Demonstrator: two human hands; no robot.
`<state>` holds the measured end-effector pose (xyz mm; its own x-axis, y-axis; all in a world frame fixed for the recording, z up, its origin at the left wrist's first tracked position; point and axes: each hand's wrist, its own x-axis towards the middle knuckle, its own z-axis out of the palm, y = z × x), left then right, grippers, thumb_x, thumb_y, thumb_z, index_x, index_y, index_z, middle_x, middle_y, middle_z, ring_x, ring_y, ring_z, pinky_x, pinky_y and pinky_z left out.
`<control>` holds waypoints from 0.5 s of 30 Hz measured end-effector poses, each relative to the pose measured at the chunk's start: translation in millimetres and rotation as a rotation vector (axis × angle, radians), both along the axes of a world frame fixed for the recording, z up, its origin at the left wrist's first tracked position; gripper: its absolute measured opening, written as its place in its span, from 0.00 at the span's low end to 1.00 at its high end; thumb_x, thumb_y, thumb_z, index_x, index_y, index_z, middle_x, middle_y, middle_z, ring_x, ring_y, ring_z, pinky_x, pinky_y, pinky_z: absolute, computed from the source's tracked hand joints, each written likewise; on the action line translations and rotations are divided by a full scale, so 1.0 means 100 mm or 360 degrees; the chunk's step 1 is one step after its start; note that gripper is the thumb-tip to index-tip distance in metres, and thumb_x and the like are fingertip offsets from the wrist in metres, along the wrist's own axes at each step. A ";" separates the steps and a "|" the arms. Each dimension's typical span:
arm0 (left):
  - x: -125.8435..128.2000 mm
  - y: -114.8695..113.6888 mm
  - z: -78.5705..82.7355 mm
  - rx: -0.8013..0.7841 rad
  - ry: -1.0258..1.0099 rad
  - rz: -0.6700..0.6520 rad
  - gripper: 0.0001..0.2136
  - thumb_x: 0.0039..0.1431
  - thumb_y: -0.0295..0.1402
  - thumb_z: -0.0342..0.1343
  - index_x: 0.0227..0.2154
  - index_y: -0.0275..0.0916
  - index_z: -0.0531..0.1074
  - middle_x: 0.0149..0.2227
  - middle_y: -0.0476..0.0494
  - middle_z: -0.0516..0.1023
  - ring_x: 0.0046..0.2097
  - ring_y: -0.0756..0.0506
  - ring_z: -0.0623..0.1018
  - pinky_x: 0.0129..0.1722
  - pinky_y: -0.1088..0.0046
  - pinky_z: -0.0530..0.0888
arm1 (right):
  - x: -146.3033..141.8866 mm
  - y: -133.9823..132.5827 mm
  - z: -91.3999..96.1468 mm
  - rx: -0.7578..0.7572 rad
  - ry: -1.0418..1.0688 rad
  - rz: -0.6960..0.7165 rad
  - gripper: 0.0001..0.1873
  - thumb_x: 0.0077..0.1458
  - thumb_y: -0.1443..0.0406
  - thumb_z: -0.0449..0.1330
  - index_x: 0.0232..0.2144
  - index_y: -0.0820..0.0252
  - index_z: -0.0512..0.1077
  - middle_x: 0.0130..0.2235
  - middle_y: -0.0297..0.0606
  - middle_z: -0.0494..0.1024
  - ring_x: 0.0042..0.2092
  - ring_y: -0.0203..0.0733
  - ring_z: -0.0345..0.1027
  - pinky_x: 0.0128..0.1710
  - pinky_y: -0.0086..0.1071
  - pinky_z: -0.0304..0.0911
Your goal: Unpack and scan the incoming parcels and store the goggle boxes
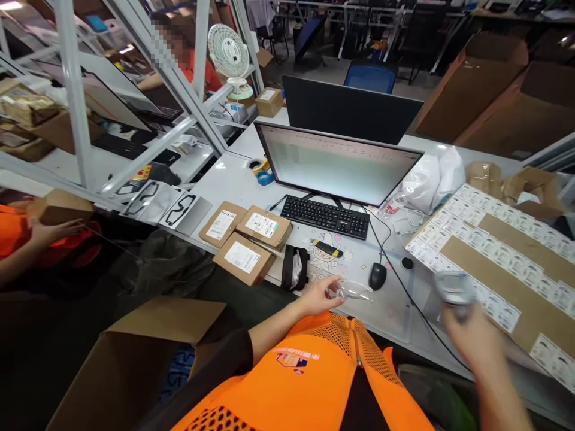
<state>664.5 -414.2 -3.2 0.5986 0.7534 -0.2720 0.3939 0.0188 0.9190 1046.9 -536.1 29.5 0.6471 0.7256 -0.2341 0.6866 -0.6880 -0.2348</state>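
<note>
My left hand rests at the front edge of the white desk, fingers closed on a small clear plastic packet lying just left of the black mouse. My right hand is raised at the right and blurred by motion; it grips a greyish object I cannot make out, in front of a cardboard sheet covered with rows of white labels. I wear an orange mesh vest.
A monitor and black keyboard stand mid-desk. Three small labelled cardboard boxes lie at the left front, beside a black strap item. An open carton sits at lower left. Another person's hand holds a box at far left.
</note>
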 end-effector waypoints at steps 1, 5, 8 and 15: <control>-0.05 0.01 0.01 0.0012 0.0005 0.0015 0.31 0.59 0.43 0.67 0.64 0.39 0.73 0.51 0.38 0.84 0.50 0.42 0.82 0.44 0.69 0.77 | -0.31 0.10 -0.11 -0.0027 0.0085 0.0088 0.32 0.67 0.49 0.55 0.63 0.63 0.70 0.38 0.55 0.82 0.38 0.62 0.81 0.40 0.50 0.74; -0.28 0.03 0.07 0.0047 -0.0007 0.0089 0.29 0.59 0.41 0.66 0.63 0.40 0.73 0.52 0.39 0.84 0.49 0.42 0.82 0.44 0.69 0.78 | -1.54 0.59 -0.69 -0.0011 0.0514 0.0552 0.33 0.66 0.63 0.53 0.70 0.71 0.60 0.56 0.59 0.80 0.55 0.56 0.79 0.56 0.43 0.70; -0.52 -0.01 0.10 0.0051 -0.0001 0.0151 0.29 0.60 0.40 0.65 0.63 0.40 0.73 0.52 0.39 0.83 0.50 0.42 0.81 0.43 0.70 0.78 | -2.10 0.78 -1.11 -0.0153 0.0562 0.0558 0.39 0.65 0.67 0.52 0.75 0.75 0.53 0.62 0.63 0.75 0.64 0.58 0.73 0.62 0.42 0.66; -1.10 0.01 0.03 0.0018 0.0035 0.0323 0.28 0.62 0.43 0.65 0.63 0.39 0.72 0.52 0.36 0.83 0.49 0.42 0.82 0.43 0.69 0.77 | -2.39 0.94 -1.54 -0.0218 0.0475 0.0413 0.44 0.69 0.64 0.50 0.79 0.76 0.40 0.65 0.65 0.72 0.66 0.61 0.68 0.63 0.44 0.64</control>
<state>554.9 -413.1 -0.5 0.4281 0.8611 -0.2743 0.4027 0.0899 0.9109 807.5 -441.8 -124.8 0.3359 0.8048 -0.4893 0.7573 -0.5397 -0.3678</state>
